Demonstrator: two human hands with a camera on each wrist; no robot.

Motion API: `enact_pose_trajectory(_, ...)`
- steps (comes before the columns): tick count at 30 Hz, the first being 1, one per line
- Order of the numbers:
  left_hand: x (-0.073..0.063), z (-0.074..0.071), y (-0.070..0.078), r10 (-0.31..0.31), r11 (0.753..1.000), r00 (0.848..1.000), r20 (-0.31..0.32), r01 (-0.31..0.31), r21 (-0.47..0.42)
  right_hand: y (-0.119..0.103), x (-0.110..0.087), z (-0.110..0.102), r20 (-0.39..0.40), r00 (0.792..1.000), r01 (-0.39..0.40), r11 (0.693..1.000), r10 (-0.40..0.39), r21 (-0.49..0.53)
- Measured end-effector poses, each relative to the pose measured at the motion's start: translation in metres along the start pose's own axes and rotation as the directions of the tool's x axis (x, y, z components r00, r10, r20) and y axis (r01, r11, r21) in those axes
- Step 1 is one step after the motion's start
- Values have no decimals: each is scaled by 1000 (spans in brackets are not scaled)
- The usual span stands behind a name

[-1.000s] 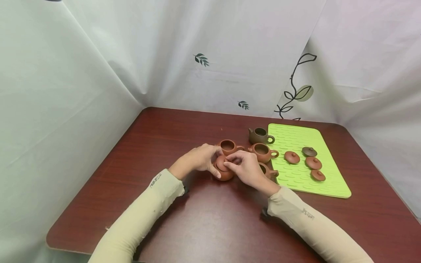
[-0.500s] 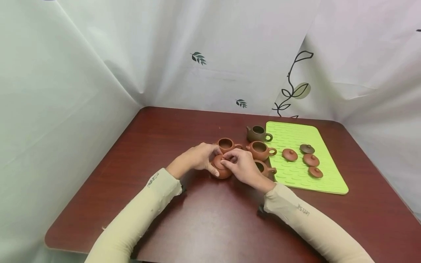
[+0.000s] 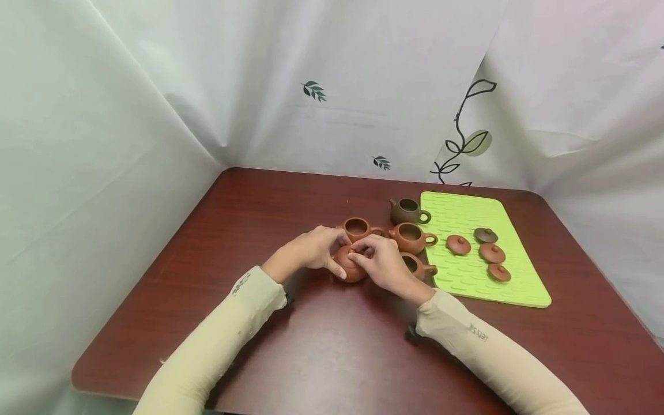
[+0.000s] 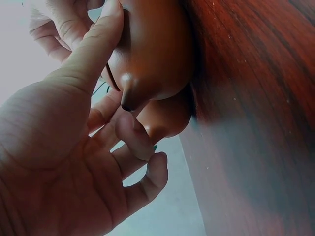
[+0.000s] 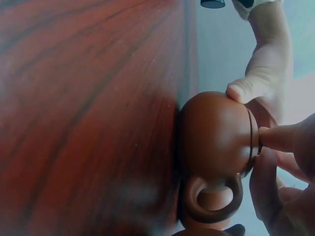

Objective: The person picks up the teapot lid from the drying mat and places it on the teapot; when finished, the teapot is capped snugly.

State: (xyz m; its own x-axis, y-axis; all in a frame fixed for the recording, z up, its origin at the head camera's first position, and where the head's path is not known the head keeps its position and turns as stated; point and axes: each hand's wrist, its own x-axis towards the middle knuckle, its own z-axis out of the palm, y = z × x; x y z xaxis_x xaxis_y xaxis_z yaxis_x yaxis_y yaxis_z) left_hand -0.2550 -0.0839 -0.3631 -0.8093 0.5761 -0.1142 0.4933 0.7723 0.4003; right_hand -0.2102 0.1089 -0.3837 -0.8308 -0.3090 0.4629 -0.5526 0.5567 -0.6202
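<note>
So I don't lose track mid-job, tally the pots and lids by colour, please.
Red pots: 4
Dark pot: 1
Red lids: 4 (3 on the mat, 1 on the held pot)
Dark lid: 1
Total: 10

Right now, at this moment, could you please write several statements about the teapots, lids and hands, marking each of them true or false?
1. The right hand pinches the top of the round reddish-brown clay lid on a reddish-brown clay teapot: True.
2. Four other round clay lids lie on the rectangular lime-green mat: True.
3. One hand rests on the mat: False; the left hand holds the reddish-brown clay teapot.
4. Every visible teapot has its lid on: False; the dark-brown clay teapot stands open.
</note>
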Motion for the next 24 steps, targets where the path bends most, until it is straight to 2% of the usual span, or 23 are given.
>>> enact_pose_trajectory(6, -1, 0, 1, 2, 1000, 1000, -1, -2, -7, 2, -2, 0, 6, 999, 33, 999, -33, -7)
enact_pose_trajectory(12, -4, -1, 3, -10, 1000, 1000, 12, 10, -5, 4, -3, -5, 69, 998, 0, 999, -3, 36)
enact_pose_trajectory(16, -4, -2, 5, -12, 1000, 1000, 15, 12, 7, 6, -3, -8, 83, 996, -11, 999, 7, 48)
enact_pose_trajectory(24, -5, -2, 7, 27, 993, 1000, 13, -29, 116, 12, -9, -18, 95, 995, -23, 998, 17, 60)
